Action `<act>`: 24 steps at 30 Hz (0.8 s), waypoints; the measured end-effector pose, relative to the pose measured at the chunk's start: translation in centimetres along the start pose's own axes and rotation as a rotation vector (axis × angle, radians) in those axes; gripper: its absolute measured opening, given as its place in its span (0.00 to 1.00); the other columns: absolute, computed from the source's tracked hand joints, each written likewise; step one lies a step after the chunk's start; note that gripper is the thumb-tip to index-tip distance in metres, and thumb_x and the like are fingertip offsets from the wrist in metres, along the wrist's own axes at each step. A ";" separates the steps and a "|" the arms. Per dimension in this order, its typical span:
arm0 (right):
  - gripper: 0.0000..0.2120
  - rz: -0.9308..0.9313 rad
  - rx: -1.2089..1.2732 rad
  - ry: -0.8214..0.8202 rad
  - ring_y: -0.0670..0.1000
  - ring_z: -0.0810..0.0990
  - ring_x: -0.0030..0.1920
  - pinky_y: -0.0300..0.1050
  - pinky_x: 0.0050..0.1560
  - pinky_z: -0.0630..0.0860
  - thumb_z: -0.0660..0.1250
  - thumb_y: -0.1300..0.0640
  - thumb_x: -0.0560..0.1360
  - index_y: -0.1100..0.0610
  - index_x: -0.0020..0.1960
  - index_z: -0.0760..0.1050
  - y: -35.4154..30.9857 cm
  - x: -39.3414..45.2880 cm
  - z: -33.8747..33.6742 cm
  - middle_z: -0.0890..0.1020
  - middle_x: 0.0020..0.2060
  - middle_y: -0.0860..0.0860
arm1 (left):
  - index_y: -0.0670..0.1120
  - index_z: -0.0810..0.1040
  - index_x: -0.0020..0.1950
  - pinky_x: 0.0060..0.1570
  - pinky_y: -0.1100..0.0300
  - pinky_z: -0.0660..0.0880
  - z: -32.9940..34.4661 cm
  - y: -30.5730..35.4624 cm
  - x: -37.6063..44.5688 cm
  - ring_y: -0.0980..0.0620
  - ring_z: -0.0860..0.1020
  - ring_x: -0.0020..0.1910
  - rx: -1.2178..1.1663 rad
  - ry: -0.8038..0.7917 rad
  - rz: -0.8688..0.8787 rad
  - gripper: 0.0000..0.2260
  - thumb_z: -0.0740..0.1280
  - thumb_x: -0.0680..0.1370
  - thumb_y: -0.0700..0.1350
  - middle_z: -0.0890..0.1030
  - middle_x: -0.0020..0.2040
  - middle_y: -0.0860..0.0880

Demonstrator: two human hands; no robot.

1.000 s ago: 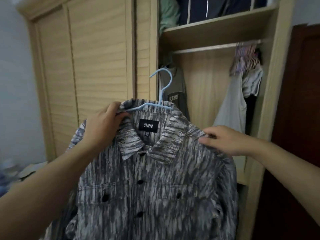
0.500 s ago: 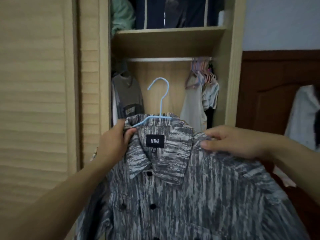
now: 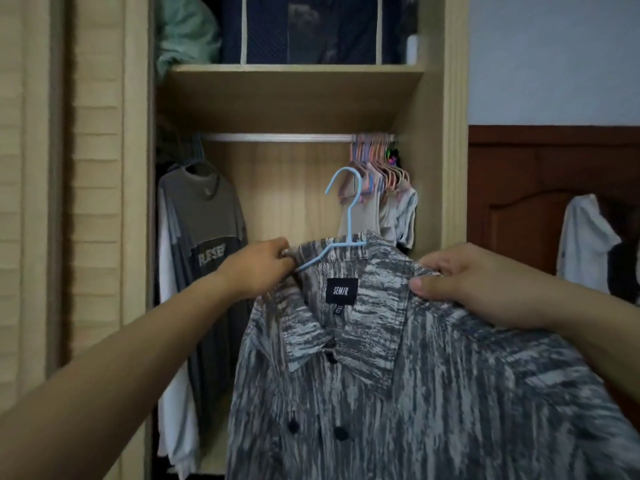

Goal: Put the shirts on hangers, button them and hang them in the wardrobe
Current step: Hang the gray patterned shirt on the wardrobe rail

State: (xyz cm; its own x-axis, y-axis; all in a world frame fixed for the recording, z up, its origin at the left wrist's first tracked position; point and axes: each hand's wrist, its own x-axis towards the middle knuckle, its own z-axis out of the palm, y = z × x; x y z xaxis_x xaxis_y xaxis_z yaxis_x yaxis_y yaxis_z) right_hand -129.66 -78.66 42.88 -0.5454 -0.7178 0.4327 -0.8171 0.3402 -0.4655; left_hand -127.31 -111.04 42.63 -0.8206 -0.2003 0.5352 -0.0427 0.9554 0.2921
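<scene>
Open wardrobe (image 3: 446,140), bare rail (image 3: 277,137), wooden door (image 3: 540,202) beside.

The shirt (image 3: 415,393) at lower centre is matt woven cloth, streaked grey and white, with dark glossy buttons and a black cloth label. The hanger (image 3: 348,216) inside it looks like smooth light-blue plastic or coated wire. The wardrobe (image 3: 446,133) is pale wood-grain board with a satin finish; its rail (image 3: 277,137) across the middle shines like metal. At upper centre, a dark fabric storage box (image 3: 304,29) looks matt.
</scene>
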 end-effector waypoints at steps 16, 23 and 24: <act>0.26 0.093 -0.474 0.292 0.56 0.77 0.65 0.54 0.69 0.70 0.66 0.39 0.78 0.58 0.64 0.82 -10.1 21.2 -6.4 0.80 0.66 0.55 | 0.45 0.78 0.61 0.49 0.54 0.76 -11.2 -7.1 13.0 0.44 0.80 0.51 -0.208 0.627 -0.005 0.11 0.65 0.79 0.43 0.81 0.52 0.46; 0.19 0.224 -0.474 0.339 0.58 0.76 0.54 0.44 0.51 0.68 0.69 0.47 0.80 0.63 0.58 0.78 -11.1 36.7 1.1 0.78 0.60 0.60 | 0.44 0.78 0.65 0.56 0.40 0.74 -10.8 -25.8 12.5 0.33 0.72 0.62 0.460 0.716 -0.077 0.20 0.71 0.74 0.47 0.75 0.63 0.36; 0.20 0.243 -0.493 0.340 0.59 0.77 0.56 0.44 0.51 0.68 0.67 0.48 0.81 0.64 0.62 0.77 -10.9 39.0 2.7 0.78 0.61 0.60 | 0.45 0.76 0.68 0.58 0.39 0.74 -10.7 -28.0 12.5 0.32 0.70 0.65 0.486 0.736 -0.079 0.23 0.71 0.74 0.48 0.73 0.66 0.35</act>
State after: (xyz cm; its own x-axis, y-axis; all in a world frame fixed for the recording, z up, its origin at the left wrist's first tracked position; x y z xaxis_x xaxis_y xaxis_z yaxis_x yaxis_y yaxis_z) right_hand -141.58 -111.98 62.79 -0.6882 -0.3804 0.6178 -0.6088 0.7660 -0.2065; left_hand -130.25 -142.66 49.65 -0.2367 -0.1988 0.9510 -0.4586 0.8858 0.0710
